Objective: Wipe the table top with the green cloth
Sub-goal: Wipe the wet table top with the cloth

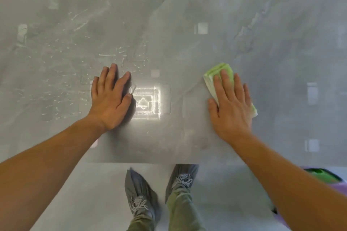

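Green cloth (214,76), folded into a thick pad, lies on the grey marbled table top (187,15) to our right. Our right hand (231,105) presses flat on it with straight fingers, not curled round it, so only the pad's far end and a corner by the little finger show. Our left hand (110,97) rests palm-down on bare table well apart from the cloth, fingers spread and holding nothing. Wet streaks and droplets (62,80) mark the surface left of that hand — a bright light reflection (148,103) sits between our two hands. Below the table edge we see grey shoes (139,197).
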Demonstrator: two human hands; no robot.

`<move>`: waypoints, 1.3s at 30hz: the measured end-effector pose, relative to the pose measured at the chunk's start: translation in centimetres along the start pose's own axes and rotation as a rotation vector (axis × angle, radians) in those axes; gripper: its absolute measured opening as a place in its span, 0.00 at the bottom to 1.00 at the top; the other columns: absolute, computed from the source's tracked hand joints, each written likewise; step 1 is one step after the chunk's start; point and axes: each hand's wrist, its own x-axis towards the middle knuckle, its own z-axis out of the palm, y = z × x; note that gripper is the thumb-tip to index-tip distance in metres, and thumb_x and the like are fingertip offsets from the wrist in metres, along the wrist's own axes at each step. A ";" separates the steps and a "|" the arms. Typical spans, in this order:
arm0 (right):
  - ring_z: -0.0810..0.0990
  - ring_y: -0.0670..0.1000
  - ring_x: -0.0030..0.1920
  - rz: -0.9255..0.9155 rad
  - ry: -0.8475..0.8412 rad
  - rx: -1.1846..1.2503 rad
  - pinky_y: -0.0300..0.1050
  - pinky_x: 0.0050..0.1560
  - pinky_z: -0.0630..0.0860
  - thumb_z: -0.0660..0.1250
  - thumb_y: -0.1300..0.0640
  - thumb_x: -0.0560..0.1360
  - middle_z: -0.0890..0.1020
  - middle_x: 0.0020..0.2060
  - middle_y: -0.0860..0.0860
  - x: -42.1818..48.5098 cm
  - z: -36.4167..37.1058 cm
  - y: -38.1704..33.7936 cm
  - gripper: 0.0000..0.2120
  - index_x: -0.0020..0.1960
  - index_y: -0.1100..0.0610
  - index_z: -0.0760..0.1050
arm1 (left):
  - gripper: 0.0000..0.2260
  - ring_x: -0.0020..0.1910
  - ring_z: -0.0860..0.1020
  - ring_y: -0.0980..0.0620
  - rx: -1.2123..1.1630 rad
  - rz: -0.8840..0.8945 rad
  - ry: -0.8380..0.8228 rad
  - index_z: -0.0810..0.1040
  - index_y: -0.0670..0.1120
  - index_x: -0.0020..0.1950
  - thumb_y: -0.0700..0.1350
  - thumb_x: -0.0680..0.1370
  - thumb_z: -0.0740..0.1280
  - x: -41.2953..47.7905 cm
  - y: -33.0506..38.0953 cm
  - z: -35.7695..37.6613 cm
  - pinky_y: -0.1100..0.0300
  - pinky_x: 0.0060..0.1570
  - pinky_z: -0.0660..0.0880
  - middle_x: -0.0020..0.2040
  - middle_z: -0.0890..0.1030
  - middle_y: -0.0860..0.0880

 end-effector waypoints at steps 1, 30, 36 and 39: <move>0.49 0.60 0.81 0.054 0.022 0.004 0.59 0.80 0.47 0.51 0.44 0.81 0.54 0.82 0.52 -0.8 0.6 -1.5 0.31 0.82 0.53 0.54 | 0.29 0.80 0.37 0.50 -0.001 0.002 -0.014 0.53 0.54 0.81 0.58 0.80 0.47 0.0 0.0 -0.1 0.56 0.72 0.29 0.83 0.42 0.48; 0.50 0.60 0.81 -0.218 0.003 -0.064 0.59 0.79 0.46 0.47 0.45 0.84 0.54 0.82 0.48 2.6 5.7 -18.5 0.27 0.82 0.49 0.54 | 0.27 0.80 0.42 0.39 0.032 0.018 0.095 0.56 0.56 0.80 0.58 0.80 0.50 -0.2 -11.0 -2.2 0.40 0.76 0.38 0.83 0.48 0.45; 0.49 0.62 0.81 -0.164 0.010 -0.032 0.61 0.79 0.48 0.47 0.44 0.82 0.52 0.82 0.52 1.4 6.3 -23.2 0.30 0.82 0.53 0.53 | 0.26 0.81 0.41 0.46 -0.194 -0.011 0.112 0.61 0.58 0.79 0.52 0.80 0.49 -0.1 -10.9 -2.8 0.46 0.76 0.34 0.83 0.50 0.50; 0.52 0.60 0.81 -0.574 -0.134 -0.101 0.62 0.79 0.50 0.49 0.45 0.82 0.57 0.81 0.51 -2.9 6.4 -23.1 0.28 0.81 0.52 0.57 | 0.22 0.81 0.42 0.48 -0.306 -0.007 0.123 0.65 0.57 0.77 0.48 0.83 0.51 -0.2 -10.9 -3.2 0.48 0.76 0.34 0.82 0.52 0.51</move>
